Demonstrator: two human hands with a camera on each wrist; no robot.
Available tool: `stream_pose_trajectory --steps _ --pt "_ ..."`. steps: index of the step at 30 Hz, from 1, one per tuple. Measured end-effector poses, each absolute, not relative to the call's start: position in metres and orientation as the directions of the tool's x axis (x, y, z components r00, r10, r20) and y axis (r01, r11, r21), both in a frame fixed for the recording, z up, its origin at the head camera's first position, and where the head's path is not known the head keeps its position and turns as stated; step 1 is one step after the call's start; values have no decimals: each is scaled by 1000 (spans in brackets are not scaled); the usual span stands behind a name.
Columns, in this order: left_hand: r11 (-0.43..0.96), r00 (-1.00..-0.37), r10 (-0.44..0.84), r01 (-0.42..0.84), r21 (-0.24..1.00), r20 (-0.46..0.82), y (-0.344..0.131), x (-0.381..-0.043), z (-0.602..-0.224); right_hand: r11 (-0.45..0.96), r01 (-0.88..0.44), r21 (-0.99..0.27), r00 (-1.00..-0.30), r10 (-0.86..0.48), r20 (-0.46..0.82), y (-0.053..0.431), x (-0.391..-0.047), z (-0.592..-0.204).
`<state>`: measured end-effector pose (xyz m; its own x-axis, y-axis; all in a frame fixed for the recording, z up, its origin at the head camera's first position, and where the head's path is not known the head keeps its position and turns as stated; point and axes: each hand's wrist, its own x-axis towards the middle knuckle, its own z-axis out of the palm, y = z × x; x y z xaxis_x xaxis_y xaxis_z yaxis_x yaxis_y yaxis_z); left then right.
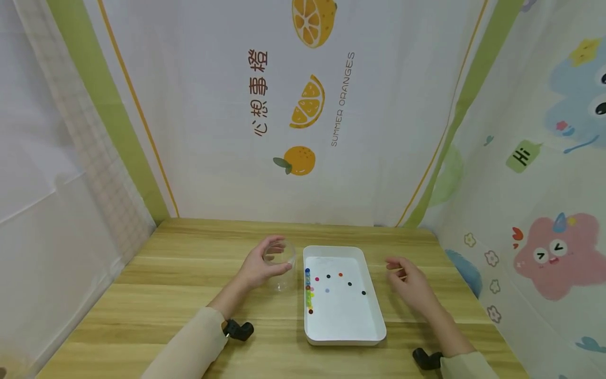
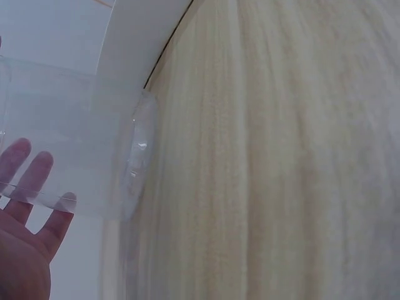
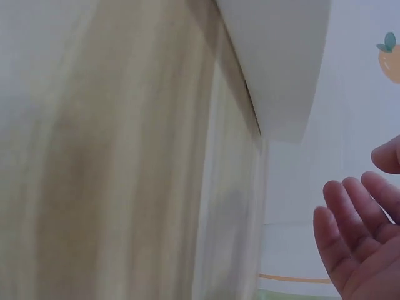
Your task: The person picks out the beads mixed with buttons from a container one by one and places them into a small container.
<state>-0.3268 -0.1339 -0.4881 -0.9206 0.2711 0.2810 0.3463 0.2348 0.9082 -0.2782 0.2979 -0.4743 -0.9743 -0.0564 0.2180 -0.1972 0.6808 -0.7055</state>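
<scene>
My left hand [image 1: 259, 267] grips a clear plastic cup [image 1: 280, 284] near its rim, thumb on the near side and fingers on the far side. In the left wrist view the see-through cup [image 2: 69, 125] stands with its base at the wooden table, fingertips showing against its wall. Right of the cup lies a white rectangular tray [image 1: 345, 329]. A row of coloured beads [image 1: 309, 297] lines its left wall, and several single beads lie scattered in its upper half. My right hand [image 1: 412, 284] hovers right of the tray, fingers loosely bent and holding nothing.
The wooden table [image 1: 113, 316] runs back to a white curtain [image 1: 213, 173] printed with oranges. Another printed curtain [image 1: 516, 200] hangs along the right side. A black device [image 1: 239, 330] sits on the left wrist, and a similar one [image 1: 427, 359] on the right.
</scene>
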Motion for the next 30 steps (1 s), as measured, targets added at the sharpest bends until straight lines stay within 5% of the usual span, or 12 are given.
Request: stream_pose_trajectory --steps 10,30 --pt "205 -915 285 348 915 285 -133 -328 -489 449 -86 -890 -990 66 129 304 -291 -469" --pt "226 -922 275 336 914 271 -132 -329 -488 423 -80 -903 -990 74 122 294 -299 -460"
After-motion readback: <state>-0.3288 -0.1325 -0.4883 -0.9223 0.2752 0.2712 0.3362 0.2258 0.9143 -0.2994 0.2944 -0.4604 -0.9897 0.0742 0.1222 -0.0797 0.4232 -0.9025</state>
